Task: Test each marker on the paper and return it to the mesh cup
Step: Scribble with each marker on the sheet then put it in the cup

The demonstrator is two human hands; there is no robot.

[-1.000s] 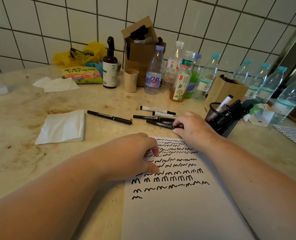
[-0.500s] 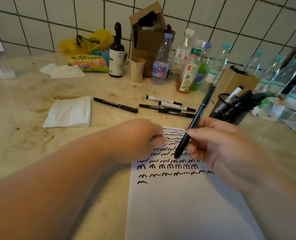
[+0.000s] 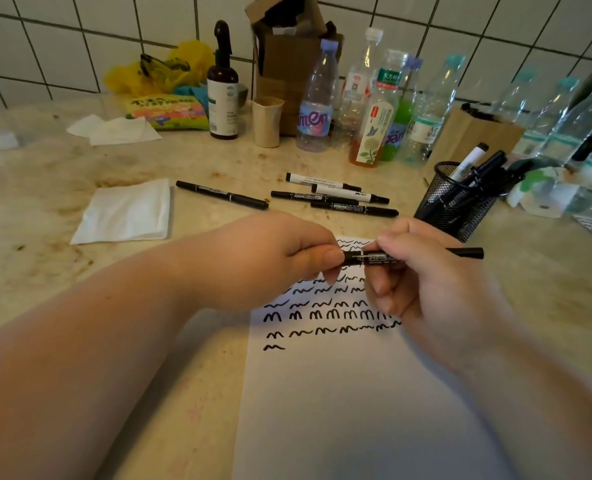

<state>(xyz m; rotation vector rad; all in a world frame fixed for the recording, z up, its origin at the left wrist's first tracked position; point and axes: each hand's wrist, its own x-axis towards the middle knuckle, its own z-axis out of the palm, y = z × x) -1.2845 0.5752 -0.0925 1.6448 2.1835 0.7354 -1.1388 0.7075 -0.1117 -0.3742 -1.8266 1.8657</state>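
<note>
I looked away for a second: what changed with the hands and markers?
The right hand picked a marker off the counter and turned it level over the paper; the left hand now pinches its end. The mesh cup stayed put.

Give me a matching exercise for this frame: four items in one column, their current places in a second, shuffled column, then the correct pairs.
Items:
1. held marker
2. mesh cup
3. folded napkin
4. paper

Places:
A. on the counter left of the loose markers
B. gripped between left hand and right hand
C. flat under both hands, covered in squiggles
D. right of the loose markers, holding several markers

Pairs: 1-B, 2-D, 3-A, 4-C
</note>
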